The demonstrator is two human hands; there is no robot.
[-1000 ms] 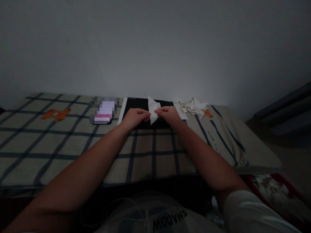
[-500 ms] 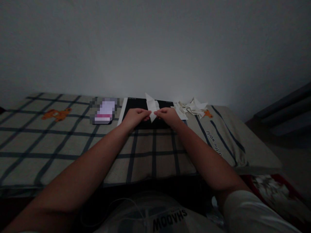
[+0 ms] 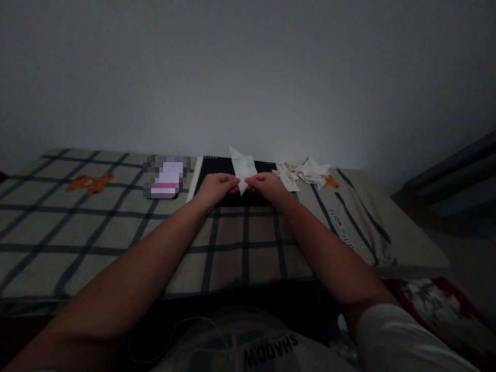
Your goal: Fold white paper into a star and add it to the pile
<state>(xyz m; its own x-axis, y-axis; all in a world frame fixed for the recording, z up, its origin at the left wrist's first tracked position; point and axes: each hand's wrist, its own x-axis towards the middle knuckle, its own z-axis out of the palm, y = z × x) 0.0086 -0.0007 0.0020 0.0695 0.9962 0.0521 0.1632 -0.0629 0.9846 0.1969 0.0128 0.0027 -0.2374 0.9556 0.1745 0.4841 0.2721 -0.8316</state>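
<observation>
A dim room with a checked cloth [image 3: 104, 217] spread over a raised surface against a plain wall. At the left, an orange printed figure [image 3: 90, 183] decorates the cloth; next comes a phone [image 3: 170, 175] with a lit, blurred-out screen. Further right, a black board [image 3: 217, 165] with a white left edge lies flat. Over it, the left hand [image 3: 217, 188] pinches one side of a piece of white paper [image 3: 244, 166], thumb against fingertips. The paper is at the centre, between the two hands, one sharp corner pointing toward the wall and another toward the person. The right hand [image 3: 268, 184] pinches its opposite side the same way. Slanted edges and crease lines suggest some folding is done; the piece looks part-formed, with shaping probably left, though fine folds are too small to read. Just beyond the right hand sits a loose heap of folded white papers [image 3: 310, 171], perhaps earlier pieces. At lower right, a red container [image 3: 451, 283] holds pale, crumpled material.
</observation>
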